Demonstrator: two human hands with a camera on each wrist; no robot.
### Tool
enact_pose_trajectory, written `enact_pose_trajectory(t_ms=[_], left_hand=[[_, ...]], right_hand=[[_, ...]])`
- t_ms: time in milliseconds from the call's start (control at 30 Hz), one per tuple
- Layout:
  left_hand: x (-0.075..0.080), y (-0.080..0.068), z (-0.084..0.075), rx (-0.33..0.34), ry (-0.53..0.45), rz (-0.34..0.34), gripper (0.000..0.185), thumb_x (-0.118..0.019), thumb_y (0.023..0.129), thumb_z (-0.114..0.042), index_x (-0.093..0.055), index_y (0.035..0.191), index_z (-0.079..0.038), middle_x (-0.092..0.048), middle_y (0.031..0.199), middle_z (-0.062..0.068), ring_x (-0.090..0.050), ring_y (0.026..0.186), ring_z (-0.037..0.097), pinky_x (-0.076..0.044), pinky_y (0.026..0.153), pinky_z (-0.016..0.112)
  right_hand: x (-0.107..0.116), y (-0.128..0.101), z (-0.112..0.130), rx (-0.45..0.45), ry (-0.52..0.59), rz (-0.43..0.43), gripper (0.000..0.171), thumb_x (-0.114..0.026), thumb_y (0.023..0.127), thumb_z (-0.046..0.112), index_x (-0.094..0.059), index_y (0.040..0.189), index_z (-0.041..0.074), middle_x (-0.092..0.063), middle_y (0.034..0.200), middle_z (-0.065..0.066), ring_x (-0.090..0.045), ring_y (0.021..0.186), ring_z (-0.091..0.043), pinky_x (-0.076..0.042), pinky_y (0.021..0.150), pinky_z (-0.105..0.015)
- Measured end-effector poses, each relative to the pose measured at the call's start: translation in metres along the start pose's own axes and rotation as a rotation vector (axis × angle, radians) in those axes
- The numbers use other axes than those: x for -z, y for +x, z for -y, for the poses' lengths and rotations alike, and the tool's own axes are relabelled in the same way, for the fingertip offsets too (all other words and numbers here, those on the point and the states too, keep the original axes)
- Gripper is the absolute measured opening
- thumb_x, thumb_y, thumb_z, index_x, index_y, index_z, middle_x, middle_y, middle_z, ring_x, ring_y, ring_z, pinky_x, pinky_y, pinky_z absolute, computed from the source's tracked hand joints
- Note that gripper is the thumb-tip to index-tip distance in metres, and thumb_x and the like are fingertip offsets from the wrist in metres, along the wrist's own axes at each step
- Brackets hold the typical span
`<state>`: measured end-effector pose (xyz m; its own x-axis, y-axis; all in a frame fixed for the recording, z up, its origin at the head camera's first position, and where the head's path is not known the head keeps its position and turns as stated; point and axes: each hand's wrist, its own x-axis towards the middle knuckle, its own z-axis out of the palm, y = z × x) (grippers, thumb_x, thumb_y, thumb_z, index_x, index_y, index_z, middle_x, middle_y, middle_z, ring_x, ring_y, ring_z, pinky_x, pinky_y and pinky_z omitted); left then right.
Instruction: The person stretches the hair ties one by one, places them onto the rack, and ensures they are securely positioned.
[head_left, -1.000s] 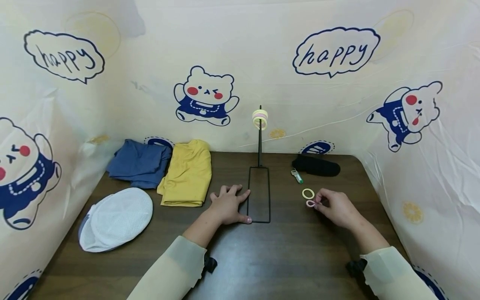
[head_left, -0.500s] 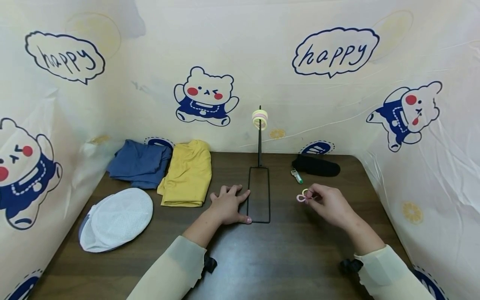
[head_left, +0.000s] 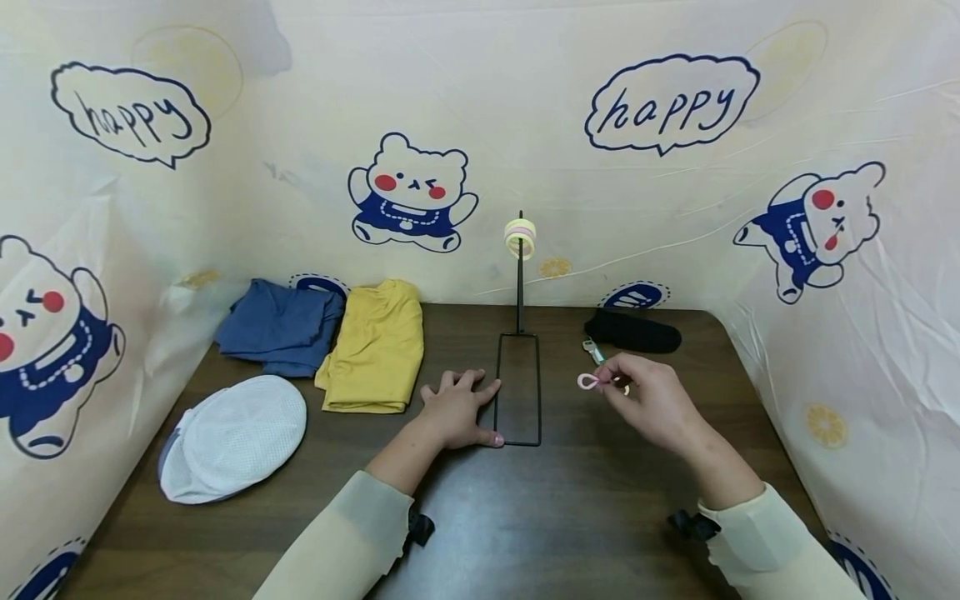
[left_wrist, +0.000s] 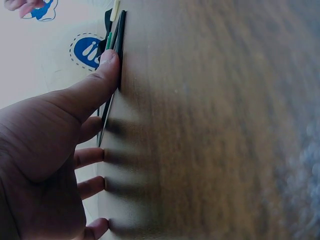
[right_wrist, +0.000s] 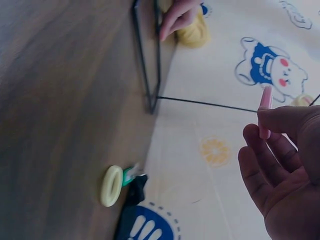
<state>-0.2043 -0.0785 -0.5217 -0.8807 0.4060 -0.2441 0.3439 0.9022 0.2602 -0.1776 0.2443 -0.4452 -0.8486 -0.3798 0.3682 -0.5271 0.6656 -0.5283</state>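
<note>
My left hand [head_left: 452, 412] rests with spread fingers on the table, its thumb and index finger touching the flat wire base of a black stand [head_left: 520, 292]. Several yellow and pink hair ties [head_left: 521, 225] hang near the top of the stand's upright. Between right thumb and fingertips, my right hand [head_left: 651, 404] pinches a pink hair tie [right_wrist: 265, 102], raised above the table to the right of the stand. A yellow hair tie [right_wrist: 105, 192] lies on the table; in the head view the right hand mostly hides it.
Blue folded cloth [head_left: 277, 325], yellow folded cloth [head_left: 375, 346] and a white cap [head_left: 243, 437] lie at the left. A black elongated item [head_left: 637, 331] and a small white-and-green item [head_left: 592, 348] lie beyond the right hand. Printed cloth walls [head_left: 300, 67] surround the table.
My right hand has lifted the pink hair tie and carried it left and away from me, toward the stand. It now covers most of the yellow hair tie. My left hand stays put.
</note>
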Motion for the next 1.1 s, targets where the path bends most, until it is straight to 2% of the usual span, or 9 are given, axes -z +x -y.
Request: enact_pose_trajectory(t_ms=[267, 467, 700, 933, 1100], left_hand=[[0.0, 0.001, 0.0, 0.002, -0.006, -0.003, 0.101, -0.076, 0.078, -0.073, -0.035, 0.163, -0.036, -0.027, 0.168, 0.003, -0.03, 0.141, 0.041, -0.027, 0.1, 0.072], [0.0, 0.002, 0.0, 0.001, -0.002, -0.001, 0.101, -0.075, 0.078, -0.074, -0.034, 0.163, -0.037, -0.027, 0.169, 0.003, -0.029, 0.141, 0.04, -0.027, 0.1, 0.072], [-0.002, 0.004, 0.001, 0.009, 0.002, 0.01, 0.101, -0.075, 0.078, -0.074, -0.034, 0.163, -0.038, -0.026, 0.169, 0.003, -0.029, 0.142, 0.04, -0.027, 0.1, 0.071], [-0.003, 0.005, 0.001, 0.011, 0.0, 0.014, 0.102, -0.076, 0.078, -0.074, -0.034, 0.163, -0.038, -0.026, 0.169, 0.003, -0.028, 0.143, 0.04, -0.027, 0.101, 0.073], [-0.003, 0.004, 0.0, 0.018, 0.0, 0.014, 0.102, -0.076, 0.077, -0.074, -0.034, 0.163, -0.038, -0.027, 0.169, 0.003, -0.028, 0.143, 0.04, -0.026, 0.101, 0.074]], right_hand=[[0.007, 0.013, 0.023, 0.119, 0.022, -0.079, 0.028, -0.084, 0.083, -0.004, -0.07, 0.097, 0.015, -0.072, 0.097, 0.008, -0.064, 0.082, -0.007, -0.06, 0.075, -0.033], [0.011, 0.022, 0.037, 0.164, 0.051, -0.11, 0.027, -0.084, 0.083, -0.004, -0.072, 0.099, 0.014, -0.073, 0.1, 0.006, -0.065, 0.084, -0.007, -0.059, 0.076, -0.03], [0.018, 0.032, 0.056, 0.261, 0.091, -0.148, 0.026, -0.083, 0.084, -0.004, -0.072, 0.1, 0.012, -0.074, 0.103, 0.004, -0.067, 0.089, -0.008, -0.056, 0.08, -0.023], [0.024, 0.041, 0.08, 0.373, 0.168, -0.204, 0.023, -0.081, 0.084, -0.007, -0.072, 0.098, 0.009, -0.075, 0.105, 0.002, -0.067, 0.088, -0.01, -0.057, 0.077, -0.026], [0.028, 0.047, 0.096, 0.444, 0.215, -0.253, 0.023, -0.08, 0.082, -0.008, -0.072, 0.097, 0.007, -0.075, 0.105, -0.001, -0.067, 0.086, -0.012, -0.055, 0.078, -0.024]])
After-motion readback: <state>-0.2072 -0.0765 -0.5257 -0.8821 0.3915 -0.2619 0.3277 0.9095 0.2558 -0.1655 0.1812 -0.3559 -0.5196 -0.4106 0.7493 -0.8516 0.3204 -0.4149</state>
